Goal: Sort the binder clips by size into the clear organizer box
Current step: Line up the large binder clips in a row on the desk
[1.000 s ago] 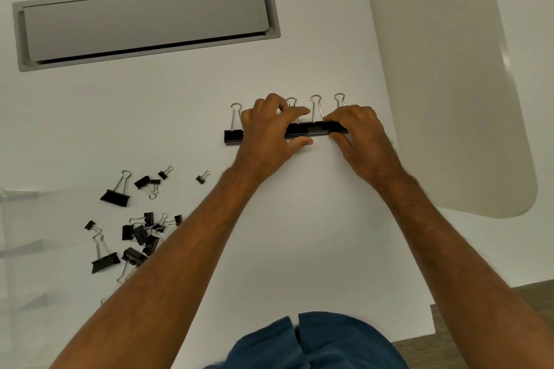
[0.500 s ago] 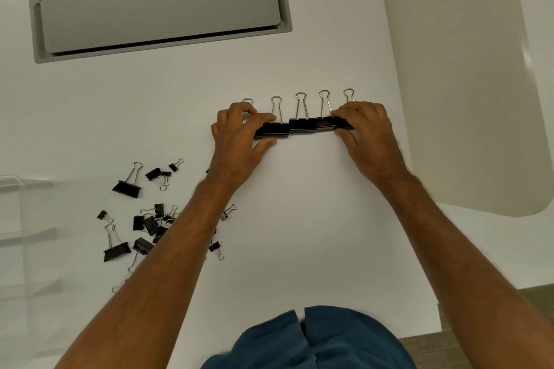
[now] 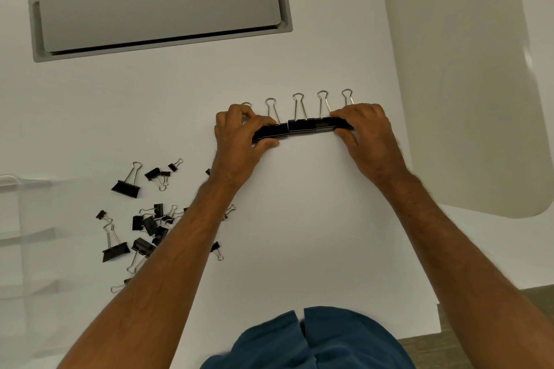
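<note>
Head view, looking down on a white table (image 3: 299,234): a person presses a row of large binder clips (image 3: 301,126) together end to end, the left hand (image 3: 239,136) pinching the row's left end between thumb and curled fingers, the right hand (image 3: 367,130) gripping its right end the same way. Five wire handles stand up along the far side of the row, all pointing away from the person, which suggests the clips were lined up so that one size can be gathered as a single block and carried together. Squeezing from both ends appears to be what keeps the block from breaking apart. Left of the row and nearer the person lies a loose pile of mixed binder clips (image 3: 147,225), large and small jumbled together, partly hidden under the left forearm; these look not yet sorted. Farther left of the row, at the frame's edge, the clear organizer box (image 3: 27,219) shows only as faint transparent walls, and what its compartments hold cannot be made out. Beyond the row, a grey cable hatch (image 3: 159,12) is set into the tabletop; to the row's right a pale rounded panel (image 3: 467,84) overlaps the table's edge. Judging by the unsorted pile, the sorting seems at an early stage
</note>
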